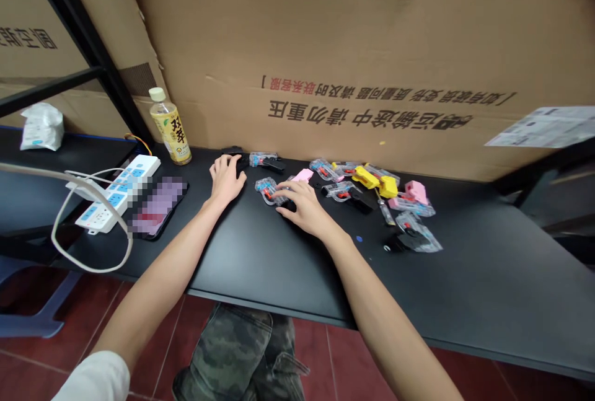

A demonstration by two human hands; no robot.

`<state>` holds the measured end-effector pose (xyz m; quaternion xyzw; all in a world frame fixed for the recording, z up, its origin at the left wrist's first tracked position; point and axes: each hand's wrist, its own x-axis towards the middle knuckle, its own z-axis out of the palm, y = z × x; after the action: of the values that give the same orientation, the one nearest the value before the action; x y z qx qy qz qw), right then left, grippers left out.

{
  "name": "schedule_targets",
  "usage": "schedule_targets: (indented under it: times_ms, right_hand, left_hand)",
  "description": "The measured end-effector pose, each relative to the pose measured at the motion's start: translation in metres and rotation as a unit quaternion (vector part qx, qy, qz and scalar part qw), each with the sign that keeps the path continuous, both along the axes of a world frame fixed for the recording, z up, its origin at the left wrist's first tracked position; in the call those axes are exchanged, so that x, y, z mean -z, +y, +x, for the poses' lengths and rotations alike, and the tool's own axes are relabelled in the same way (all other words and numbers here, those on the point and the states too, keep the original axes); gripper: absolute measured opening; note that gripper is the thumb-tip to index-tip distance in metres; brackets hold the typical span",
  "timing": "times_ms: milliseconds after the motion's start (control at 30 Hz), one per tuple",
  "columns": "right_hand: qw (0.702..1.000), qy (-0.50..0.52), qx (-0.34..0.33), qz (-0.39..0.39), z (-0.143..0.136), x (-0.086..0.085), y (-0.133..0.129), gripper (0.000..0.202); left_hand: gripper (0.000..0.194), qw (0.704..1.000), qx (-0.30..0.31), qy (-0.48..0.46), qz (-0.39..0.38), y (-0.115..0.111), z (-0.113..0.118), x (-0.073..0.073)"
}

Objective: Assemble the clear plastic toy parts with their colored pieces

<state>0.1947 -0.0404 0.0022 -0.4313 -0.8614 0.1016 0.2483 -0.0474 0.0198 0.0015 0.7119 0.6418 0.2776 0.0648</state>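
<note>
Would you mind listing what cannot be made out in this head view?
- Phone screen: blurred out.
- What lies under the right hand: its fingers cover part of a clear toy piece.
- Black part beyond the left hand: too small to identify.
- Bottle label: small print unreadable.

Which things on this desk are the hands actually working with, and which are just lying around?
In hand:
left hand resting beside a black part
right hand on a clear toy pistol
the other toy pistols, clear, yellow and pink

Lying about:
tea bottle
power strip
phone
white packet
</note>
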Motion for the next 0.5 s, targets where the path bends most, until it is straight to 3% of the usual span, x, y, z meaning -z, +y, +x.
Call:
schedule_targets:
  times_ms: [200, 367, 500]
  right_hand:
    - [1.0, -0.006, -0.004, -0.013, -0.0037, 0.0003, -0.0029, 0.035]
    - [1.0, 0.001, 0.009, -0.03, -0.0082, 0.0022, -0.0048, 0.015]
    - [1.0, 0.01, 0.008, -0.021, -0.0098, -0.0009, -0.0067, 0.012]
  left_hand:
    - [0.034, 0.999, 0.017, -0.039, -0.004, 0.0007, 0.001, 0.002]
    - [0.045, 0.976, 0.04, -0.213, 0.008, 0.0076, 0.0033, 0.0031]
    - [0.037, 0.952, 0.069, -0.299, -0.006, 0.0058, 0.0107, 0.0003]
